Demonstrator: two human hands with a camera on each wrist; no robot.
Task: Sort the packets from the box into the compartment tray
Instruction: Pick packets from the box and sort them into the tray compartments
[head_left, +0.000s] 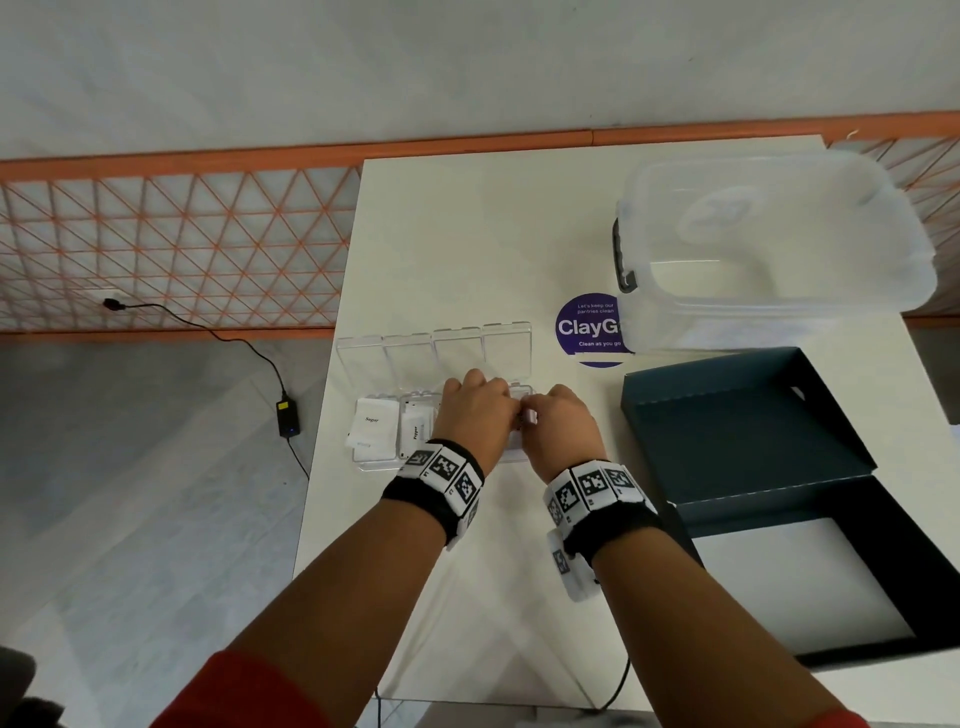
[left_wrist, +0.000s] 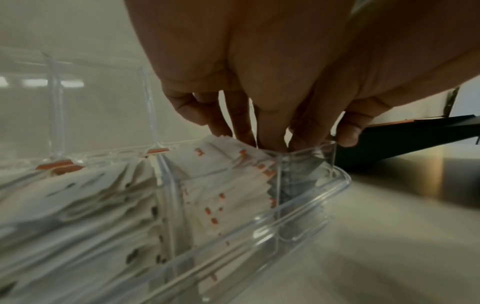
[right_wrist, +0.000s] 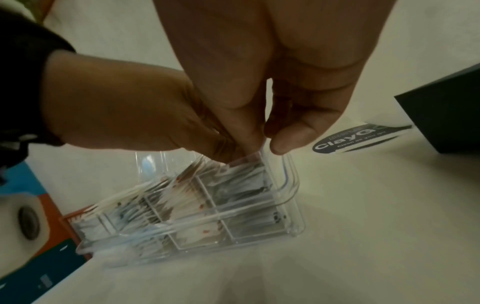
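Observation:
The clear compartment tray (head_left: 374, 464) lies on the white table with its lid (head_left: 457, 348) folded back. White Sugar packets (head_left: 371, 422) fill its left compartment and Pepper packets (head_left: 415, 430) the one beside it. Red-printed packets (left_wrist: 218, 176) stand in the third, grey ones (right_wrist: 241, 181) in the rightmost. My left hand (head_left: 475, 410) pushes straight fingers (left_wrist: 270, 125) down into the rightmost compartment. My right hand (head_left: 558, 423) meets it there, finger inside and thumb (right_wrist: 284, 142) outside the end wall, pinching a packet (right_wrist: 246, 161). The dark box (head_left: 727, 431) lies open on the right, no packets showing inside.
A clear plastic storage bin (head_left: 779, 249) stands at the back right, a purple round sticker (head_left: 587, 332) in front of it. The table's left edge runs close to the tray. A charger and cable (head_left: 287, 415) lie on the floor to the left.

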